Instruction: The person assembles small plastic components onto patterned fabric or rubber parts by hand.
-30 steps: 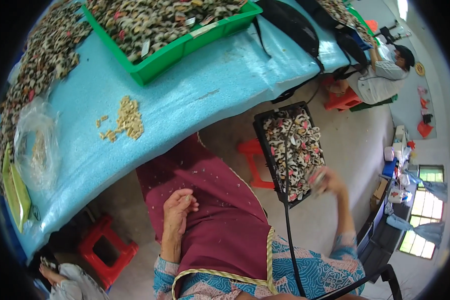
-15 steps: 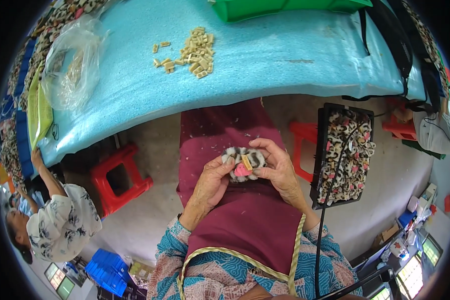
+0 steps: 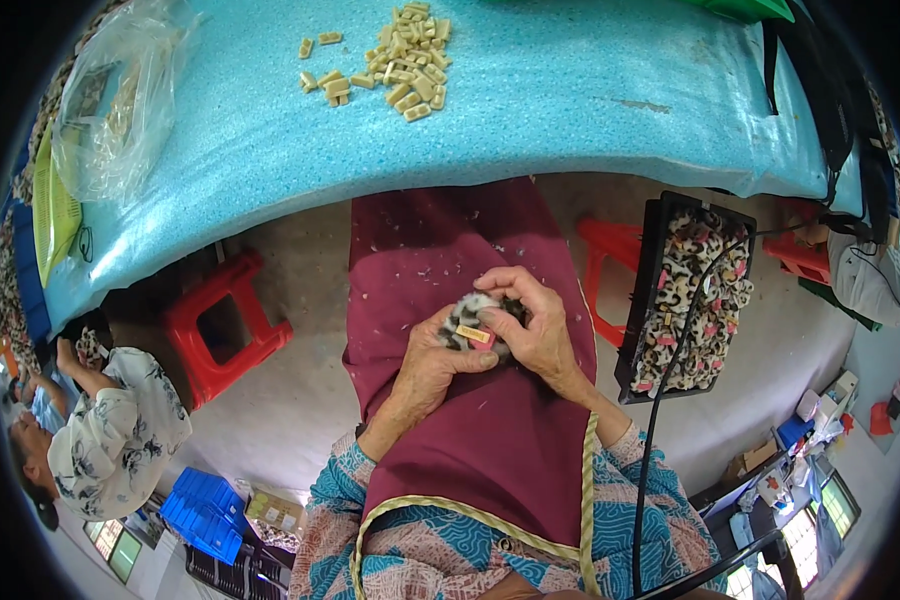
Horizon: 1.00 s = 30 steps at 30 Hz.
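Head view: over a maroon apron point(image 3: 470, 440), the left hand point(image 3: 432, 368) and right hand point(image 3: 532, 330) close their fingers on one leopard-print piece point(image 3: 467, 318). A tray of similar pieces point(image 3: 692, 290) sits right; tan blocks point(image 3: 398, 62) lie on the desk point(image 3: 570, 100).

Single head-worn fisheye view, looking steeply down, close over lap; table edge point(image 3: 570, 150) beyond.
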### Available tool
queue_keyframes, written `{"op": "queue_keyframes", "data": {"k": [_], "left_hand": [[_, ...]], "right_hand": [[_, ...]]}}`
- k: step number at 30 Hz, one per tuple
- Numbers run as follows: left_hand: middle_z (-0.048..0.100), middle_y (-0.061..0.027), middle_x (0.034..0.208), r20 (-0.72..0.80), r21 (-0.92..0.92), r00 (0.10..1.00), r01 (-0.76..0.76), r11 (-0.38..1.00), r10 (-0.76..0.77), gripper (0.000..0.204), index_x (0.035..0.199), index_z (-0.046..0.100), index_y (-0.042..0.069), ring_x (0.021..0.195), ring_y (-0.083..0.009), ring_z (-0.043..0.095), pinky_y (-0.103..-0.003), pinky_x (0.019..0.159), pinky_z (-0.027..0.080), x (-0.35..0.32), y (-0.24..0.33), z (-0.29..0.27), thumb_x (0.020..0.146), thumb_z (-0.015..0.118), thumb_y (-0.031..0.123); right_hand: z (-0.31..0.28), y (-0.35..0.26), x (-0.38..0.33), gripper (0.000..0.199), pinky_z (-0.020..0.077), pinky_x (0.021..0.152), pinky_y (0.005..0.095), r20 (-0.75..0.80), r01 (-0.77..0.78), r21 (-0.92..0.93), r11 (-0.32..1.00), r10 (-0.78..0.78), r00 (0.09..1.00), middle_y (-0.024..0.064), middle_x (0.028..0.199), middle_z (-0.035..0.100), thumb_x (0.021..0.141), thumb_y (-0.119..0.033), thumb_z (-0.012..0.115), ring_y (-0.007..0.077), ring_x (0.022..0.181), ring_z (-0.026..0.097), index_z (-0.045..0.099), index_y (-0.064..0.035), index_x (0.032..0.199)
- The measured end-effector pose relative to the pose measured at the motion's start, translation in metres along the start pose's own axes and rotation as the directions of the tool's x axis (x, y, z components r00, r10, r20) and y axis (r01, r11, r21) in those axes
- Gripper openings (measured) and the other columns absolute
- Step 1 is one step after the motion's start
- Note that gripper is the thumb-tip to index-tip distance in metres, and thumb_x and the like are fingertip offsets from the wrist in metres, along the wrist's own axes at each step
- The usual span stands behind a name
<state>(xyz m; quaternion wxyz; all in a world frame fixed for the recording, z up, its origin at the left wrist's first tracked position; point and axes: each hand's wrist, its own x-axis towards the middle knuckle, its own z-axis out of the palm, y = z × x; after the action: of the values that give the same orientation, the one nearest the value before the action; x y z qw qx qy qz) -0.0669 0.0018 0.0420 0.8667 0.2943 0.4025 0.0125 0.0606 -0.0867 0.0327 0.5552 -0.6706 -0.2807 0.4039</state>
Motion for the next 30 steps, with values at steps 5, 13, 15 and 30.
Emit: {"op": "queue_keyframes", "data": {"k": [5, 13, 15, 30], "left_hand": [[0.062, -0.0014, 0.094, 0.048, -0.096, 0.993, 0.113, 0.989, -0.109, 0.03, 0.108, 0.059, 0.002, 0.082, -0.0099, 0.059, -0.024, 0.076, 0.049, 0.004, 0.001, -0.012, 0.079, 0.066, 0.004], [0.063, -0.0019, 0.092, -0.191, -0.27, 0.982, -0.044, 0.962, -0.008, 0.019, 0.103, 0.061, 0.001, 0.082, -0.0097, 0.058, -0.024, 0.078, 0.047, 0.005, 0.003, -0.006, 0.088, 0.06, 0.013], [0.064, -0.002, 0.089, -0.219, -0.204, 0.974, -0.095, 0.974, 0.049, 0.016, 0.098, 0.063, 0.001, 0.081, -0.009, 0.057, -0.023, 0.077, 0.046, 0.009, 0.002, -0.003, 0.088, 0.06, 0.012], [0.062, -0.0035, 0.084, -0.176, -0.331, 0.983, -0.018, 0.944, -0.043, 0.017, 0.09, 0.059, 0.001, 0.076, -0.0106, 0.057, -0.024, 0.074, 0.045, 0.016, -0.019, -0.012, 0.087, 0.063, 0.018]], "right_hand": [[0.014, 0.009, -0.002, 0.011, 0.0473, 0.058, 0.0267, -0.083, 0.171, -0.073, 0.983, -0.177, 0.981, 0.009, 0.074, 0.062, 0.081, 0.001, 0.057, 0.0167, 0.066, 0.061, 0.057, 0.0023, 0.092], [0.003, -0.004, 0.007, 0.031, 0.0448, 0.079, 0.0364, -0.168, 0.246, -0.371, 0.896, -0.325, 0.931, 0.0158, 0.098, 0.057, 0.069, 0.001, 0.068, 0.0321, 0.091, 0.054, 0.057, 0.0012, 0.098], [-0.001, -0.004, -0.011, 0.024, 0.0475, 0.066, 0.0301, -0.226, 0.146, -0.269, 0.952, -0.21, 0.951, 0.0121, 0.084, 0.059, 0.074, -0.002, 0.069, 0.0224, 0.073, 0.058, 0.056, 0.0001, 0.094], [0.009, 0.021, -0.019, 0.017, 0.0417, 0.053, 0.0221, 0.073, -0.388, 0.362, 0.848, 0.389, 0.918, 0.0011, 0.065, 0.057, 0.089, -0.016, 0.057, 0.0062, 0.057, 0.051, 0.057, -0.001, 0.081]]}}
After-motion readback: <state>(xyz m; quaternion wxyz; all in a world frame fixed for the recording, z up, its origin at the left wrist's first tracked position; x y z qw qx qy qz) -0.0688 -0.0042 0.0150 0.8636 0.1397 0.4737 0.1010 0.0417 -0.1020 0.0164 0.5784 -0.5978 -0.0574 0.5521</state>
